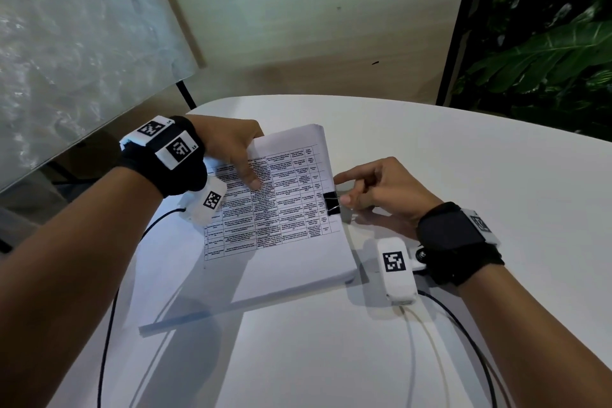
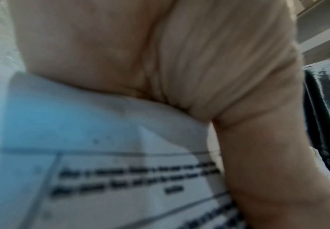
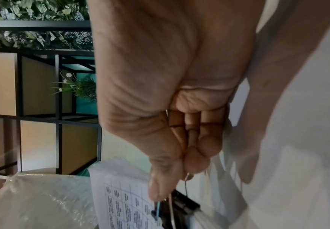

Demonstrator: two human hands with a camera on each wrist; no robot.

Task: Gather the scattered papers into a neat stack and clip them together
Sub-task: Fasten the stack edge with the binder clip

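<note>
A stack of white papers (image 1: 281,242) with a printed table on top lies on the white table (image 1: 447,159); its far end looks lifted. My left hand (image 1: 243,159) grips the stack's far left corner, thumb on top and fingers hidden behind the stack. The left wrist view shows that palm (image 2: 179,62) over the top sheet (image 2: 121,178). A black binder clip (image 1: 331,204) sits on the stack's right edge. My right hand (image 1: 351,197) pinches its wire handles, index finger stretched toward the paper edge. In the right wrist view the clip (image 3: 185,203) bites the stack (image 3: 121,193) below the thumb.
Cables (image 1: 106,325) trail from both wrist cameras across the near table. A bubble-wrapped panel (image 1: 66,43) leans at the left beyond the table's rounded edge. A plant wall (image 1: 546,43) stands at the back right.
</note>
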